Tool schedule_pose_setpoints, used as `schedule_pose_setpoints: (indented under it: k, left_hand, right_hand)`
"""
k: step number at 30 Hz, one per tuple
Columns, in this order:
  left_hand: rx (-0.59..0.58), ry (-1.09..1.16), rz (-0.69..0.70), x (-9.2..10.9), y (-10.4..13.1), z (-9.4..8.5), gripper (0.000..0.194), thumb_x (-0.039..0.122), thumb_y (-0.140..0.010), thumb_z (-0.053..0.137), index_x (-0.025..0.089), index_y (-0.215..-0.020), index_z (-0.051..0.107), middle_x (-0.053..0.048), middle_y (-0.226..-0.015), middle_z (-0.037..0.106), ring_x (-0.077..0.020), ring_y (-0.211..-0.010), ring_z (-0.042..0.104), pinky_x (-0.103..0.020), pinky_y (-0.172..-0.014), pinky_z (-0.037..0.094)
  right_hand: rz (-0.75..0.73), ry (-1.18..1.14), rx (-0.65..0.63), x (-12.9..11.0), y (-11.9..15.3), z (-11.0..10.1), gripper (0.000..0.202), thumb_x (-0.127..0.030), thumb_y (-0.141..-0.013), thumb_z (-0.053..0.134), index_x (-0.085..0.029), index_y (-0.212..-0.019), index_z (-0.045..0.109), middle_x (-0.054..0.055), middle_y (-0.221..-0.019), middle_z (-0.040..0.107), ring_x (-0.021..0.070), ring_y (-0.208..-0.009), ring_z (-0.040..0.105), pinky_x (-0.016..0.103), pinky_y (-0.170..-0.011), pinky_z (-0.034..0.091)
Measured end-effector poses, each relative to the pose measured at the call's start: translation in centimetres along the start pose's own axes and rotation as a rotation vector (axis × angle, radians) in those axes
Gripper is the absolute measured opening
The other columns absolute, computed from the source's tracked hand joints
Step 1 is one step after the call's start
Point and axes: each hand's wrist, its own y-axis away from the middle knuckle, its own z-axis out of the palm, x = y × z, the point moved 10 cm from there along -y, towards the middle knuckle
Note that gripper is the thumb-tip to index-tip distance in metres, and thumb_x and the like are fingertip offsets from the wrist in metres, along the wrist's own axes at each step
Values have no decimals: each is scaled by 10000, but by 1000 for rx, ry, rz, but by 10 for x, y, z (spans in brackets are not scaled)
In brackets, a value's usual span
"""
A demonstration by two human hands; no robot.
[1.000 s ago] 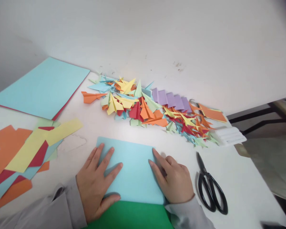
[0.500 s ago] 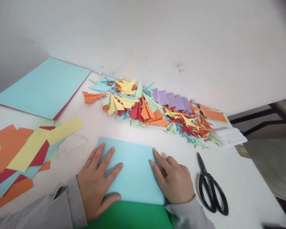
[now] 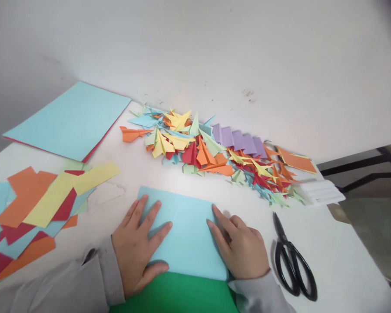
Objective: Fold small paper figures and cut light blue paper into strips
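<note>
A light blue rectangle of paper point(image 3: 185, 234) lies flat on the white table, its near edge beside a green surface point(image 3: 176, 295). Across its left side rests my left hand point(image 3: 141, 245), palm down with fingers spread. My right hand point(image 3: 243, 243) touches the right edge with the index finger and thumb apart, the other fingers curled under. Neither hand grips anything visible. Black-handled scissors point(image 3: 295, 261) lie to the right of my right hand.
Folded paper planes point(image 3: 205, 152) lie heaped along the wall, with a pleated purple paper point(image 3: 237, 140) among them. Coloured scraps point(image 3: 48, 195) spread at left, below large blue sheets point(image 3: 71, 119). A white object point(image 3: 321, 192) lies near the table's right edge.
The whole view has shifted slightly, so things appear a little further right. Both hands keep the same pose on the blue paper.
</note>
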Motion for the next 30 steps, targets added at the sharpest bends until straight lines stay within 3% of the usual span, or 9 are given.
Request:
schedule_pose_setpoints:
  k: [23, 30]
  left_hand:
    - [-20, -41, 12, -1, 1, 4, 642, 563, -674, 517, 247, -1231, 470, -136, -1389, 248, -449, -1257, 127, -609, -954, 199]
    - [-17, -1, 13, 0, 0, 1, 582, 536, -672, 538, 347, -1218, 465, -67, -1408, 220, -445, -1260, 128, -612, -946, 210]
  right_hand:
    - [119, 8, -48, 1, -4, 0, 421, -451, -856, 347, -234, -1139, 571, 21, -663, 566, 125, -539, 530, 274, -573, 332]
    - [78, -6, -30, -1, -4, -2, 421, -440, -855, 359, -215, -1136, 576, 22, -644, 560, 120, -519, 522, 266, -560, 334]
